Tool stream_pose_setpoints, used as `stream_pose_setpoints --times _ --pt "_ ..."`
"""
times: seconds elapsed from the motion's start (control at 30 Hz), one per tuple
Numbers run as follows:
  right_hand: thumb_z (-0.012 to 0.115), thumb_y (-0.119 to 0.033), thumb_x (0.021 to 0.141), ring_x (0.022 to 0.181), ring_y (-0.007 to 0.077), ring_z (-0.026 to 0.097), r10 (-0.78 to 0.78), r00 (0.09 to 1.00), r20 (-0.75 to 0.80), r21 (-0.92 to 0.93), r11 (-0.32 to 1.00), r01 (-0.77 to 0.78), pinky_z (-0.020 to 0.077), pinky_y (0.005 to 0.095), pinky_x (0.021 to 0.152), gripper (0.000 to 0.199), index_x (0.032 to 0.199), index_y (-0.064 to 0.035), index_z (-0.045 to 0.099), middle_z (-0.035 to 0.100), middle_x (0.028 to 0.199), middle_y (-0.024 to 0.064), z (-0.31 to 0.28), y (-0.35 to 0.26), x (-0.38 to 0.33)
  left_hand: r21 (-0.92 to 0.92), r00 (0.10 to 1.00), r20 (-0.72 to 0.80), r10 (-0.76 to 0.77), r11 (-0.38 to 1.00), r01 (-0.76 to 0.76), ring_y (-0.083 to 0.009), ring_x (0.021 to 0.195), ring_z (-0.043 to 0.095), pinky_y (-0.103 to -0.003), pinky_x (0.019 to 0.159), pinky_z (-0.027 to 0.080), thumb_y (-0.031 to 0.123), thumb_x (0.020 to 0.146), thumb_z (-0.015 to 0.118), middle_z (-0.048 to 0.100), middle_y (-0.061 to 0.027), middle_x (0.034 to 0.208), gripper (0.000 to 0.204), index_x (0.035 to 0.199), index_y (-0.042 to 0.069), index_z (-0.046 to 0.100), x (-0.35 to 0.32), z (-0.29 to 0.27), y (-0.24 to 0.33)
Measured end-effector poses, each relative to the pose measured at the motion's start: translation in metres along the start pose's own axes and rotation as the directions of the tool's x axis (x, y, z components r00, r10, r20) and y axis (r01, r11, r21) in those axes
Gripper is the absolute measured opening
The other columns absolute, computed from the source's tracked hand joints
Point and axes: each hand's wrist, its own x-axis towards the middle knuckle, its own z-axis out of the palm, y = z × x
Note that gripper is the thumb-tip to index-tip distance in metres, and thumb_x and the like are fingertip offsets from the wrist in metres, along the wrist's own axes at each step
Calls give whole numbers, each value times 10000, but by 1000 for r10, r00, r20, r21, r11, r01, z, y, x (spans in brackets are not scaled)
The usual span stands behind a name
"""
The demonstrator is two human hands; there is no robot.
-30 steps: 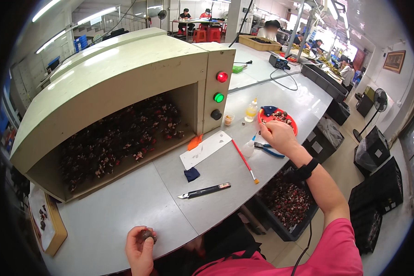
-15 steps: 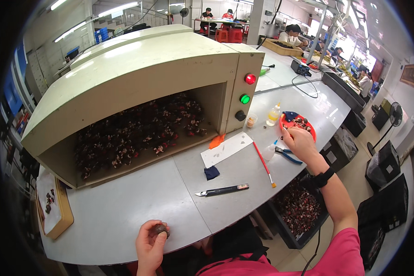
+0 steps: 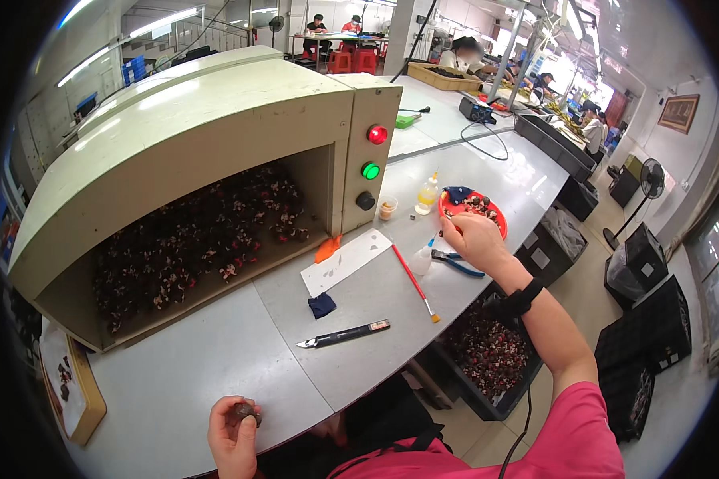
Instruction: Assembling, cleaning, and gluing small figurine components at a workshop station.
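Grey table: dark lump between left hand's gripping fingers; right hand curled (grip unclear) near red bowl.

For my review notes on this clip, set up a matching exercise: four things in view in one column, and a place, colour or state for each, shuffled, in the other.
Things
1. dark round piece
2. red dish
3. brush
4. knife

Descriptions
A. lies on the table with its blade toward the picture's left
B. partly hidden behind the right hand
C. has a long red handle
D. held in the fingers of the left hand

Pairs: 1-D; 2-B; 3-C; 4-A
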Motion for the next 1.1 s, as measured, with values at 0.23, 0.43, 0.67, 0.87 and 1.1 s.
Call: stream_pose_setpoints --times 0.23,0.43,0.67,0.87,1.1 --pt "484 -361 935 678 338 591 1 1000 -5 -15 1000 -1 450 445 634 449 665 -29 621 594 660 146 0 3 -1 -6 1000 16 17 1000 -16 -151 929 581 -292 854 476 54 896 566 558 -66 1021 265 1154 41 502 0 1 -1" --pt "482 -363 939 661 347 582 13 1000 -10 -10 1000 -13 440 451 619 461 646 -25 596 578 641 155 0 2 1 -8 1000 16 16 1000 -16 -152 935 582 -291 854 474 43 898 559 559 -65 1022 267 1158 42 501 -1 0 -3" --pt "482 -365 939 649 346 582 -16 999 -37 14 1000 16 442 453 613 468 644 -18 593 576 633 161 0 4 2 5 999 20 26 1000 -26 -150 937 582 -284 853 471 46 896 565 563 -65 1028 270 1159 43 501 0 -1 -3" --pt "485 -362 935 649 342 585 -11 1000 -25 17 1000 11 448 447 620 462 652 -17 605 579 637 160 0 4 4 2 999 19 28 1000 -28 -151 938 582 -284 851 471 52 897 572 561 -64 1027 269 1157 43 503 0 -1 -3" --pt "481 -366 933 676 335 588 -10 999 -43 6 1000 10 450 445 641 459 670 -18 623 581 651 158 1 5 6 -14 999 20 27 1000 -27 -153 937 583 -289 859 474 60 896 586 557 -65 1027 273 1155 40 502 0 0 -3"
